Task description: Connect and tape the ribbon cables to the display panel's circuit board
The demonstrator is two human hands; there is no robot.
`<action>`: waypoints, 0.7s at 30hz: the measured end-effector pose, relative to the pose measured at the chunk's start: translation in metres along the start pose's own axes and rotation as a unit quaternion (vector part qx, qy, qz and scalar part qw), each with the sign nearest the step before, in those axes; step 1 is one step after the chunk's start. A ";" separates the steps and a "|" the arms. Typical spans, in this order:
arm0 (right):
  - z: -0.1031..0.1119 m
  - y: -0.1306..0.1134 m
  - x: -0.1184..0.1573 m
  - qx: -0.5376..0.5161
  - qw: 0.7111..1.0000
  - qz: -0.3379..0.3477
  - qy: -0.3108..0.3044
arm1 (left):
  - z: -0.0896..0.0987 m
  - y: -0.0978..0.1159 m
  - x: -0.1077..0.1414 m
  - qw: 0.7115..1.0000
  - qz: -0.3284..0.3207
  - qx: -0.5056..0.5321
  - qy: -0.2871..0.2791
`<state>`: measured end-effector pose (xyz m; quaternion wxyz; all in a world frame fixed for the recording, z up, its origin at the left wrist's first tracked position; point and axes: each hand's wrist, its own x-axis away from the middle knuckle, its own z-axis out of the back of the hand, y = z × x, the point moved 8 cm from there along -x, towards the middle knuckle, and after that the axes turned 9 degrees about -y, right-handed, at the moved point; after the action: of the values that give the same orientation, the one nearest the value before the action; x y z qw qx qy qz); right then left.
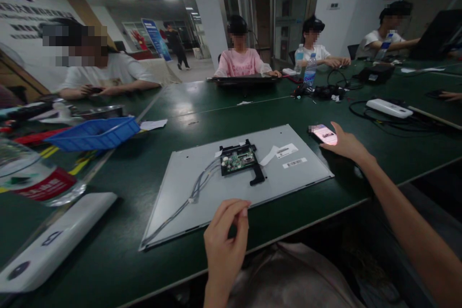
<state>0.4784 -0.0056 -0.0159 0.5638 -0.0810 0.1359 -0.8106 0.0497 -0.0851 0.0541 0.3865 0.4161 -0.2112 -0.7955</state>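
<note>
Grey panel [271, 186] (circuit board [239, 160] atop), flat on the green table [202, 110]; left hand [221, 238] near its front edge, fingertips together, nothing visibly held; right hand [347, 144], loosely spread, touching the lit phone [324, 133].

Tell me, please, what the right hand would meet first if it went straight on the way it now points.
The right hand would likely meet the lit phone first; whether the two touch is unclear.
</note>
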 end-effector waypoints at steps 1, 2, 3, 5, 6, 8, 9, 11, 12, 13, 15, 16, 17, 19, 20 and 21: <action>0.001 -0.001 0.001 0.005 1.000 -0.005 0.002 | 0.000 0.000 0.000 1.000 -0.001 -0.001 -0.001; 0.003 -0.002 0.003 0.009 1.000 -0.008 0.006 | 0.000 0.000 0.000 1.000 -0.001 -0.002 -0.001; 0.004 -0.003 0.004 0.010 1.000 -0.011 0.009 | -0.001 -0.001 0.000 1.000 -0.002 -0.003 0.000; 0.007 -0.004 0.005 0.007 1.000 -0.015 0.013 | -0.001 0.000 0.000 1.000 -0.004 -0.005 0.001; 0.007 -0.004 0.005 0.005 1.000 -0.017 0.014 | -0.001 0.000 0.000 1.000 -0.005 -0.006 0.001; 0.007 -0.003 0.005 0.002 1.000 -0.019 0.016 | -0.001 0.001 -0.001 1.000 -0.009 -0.009 0.000; 0.007 -0.002 0.004 0.001 1.000 -0.020 0.017 | -0.001 0.002 -0.001 1.000 -0.011 -0.012 0.000; 0.006 0.000 0.003 0.000 1.000 -0.020 0.016 | -0.001 0.004 -0.002 1.000 -0.014 -0.019 -0.002; 0.005 0.001 0.003 -0.001 1.000 -0.019 0.016 | -0.002 0.004 -0.002 1.000 -0.015 -0.022 -0.004; 0.004 0.002 0.002 -0.003 1.000 -0.019 0.016 | -0.002 0.005 -0.002 1.000 -0.015 -0.025 -0.007; 0.003 0.004 0.001 -0.005 1.000 -0.018 0.016 | -0.003 0.005 -0.002 0.999 -0.013 -0.027 -0.015; 0.002 0.004 0.001 -0.006 1.000 -0.016 0.016 | -0.004 0.004 -0.002 0.999 -0.012 -0.028 -0.018; 0.002 0.004 0.001 -0.008 1.000 -0.014 0.017 | -0.004 0.004 -0.002 0.999 -0.011 -0.029 -0.021; 0.001 0.004 0.000 -0.012 1.000 -0.010 0.020 | -0.006 0.003 -0.002 0.999 -0.009 -0.031 -0.026; 0.001 0.004 0.000 -0.014 1.000 -0.010 0.024 | -0.006 0.002 -0.002 0.999 -0.009 -0.032 -0.028; 0.002 0.004 0.001 -0.015 0.999 -0.009 0.029 | -0.007 0.002 -0.001 0.999 -0.008 -0.033 -0.030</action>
<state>0.4820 -0.0079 -0.0151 0.5510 -0.0668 0.1634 -0.8156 0.0568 -0.0851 0.0519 0.3875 0.3810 -0.1928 -0.8170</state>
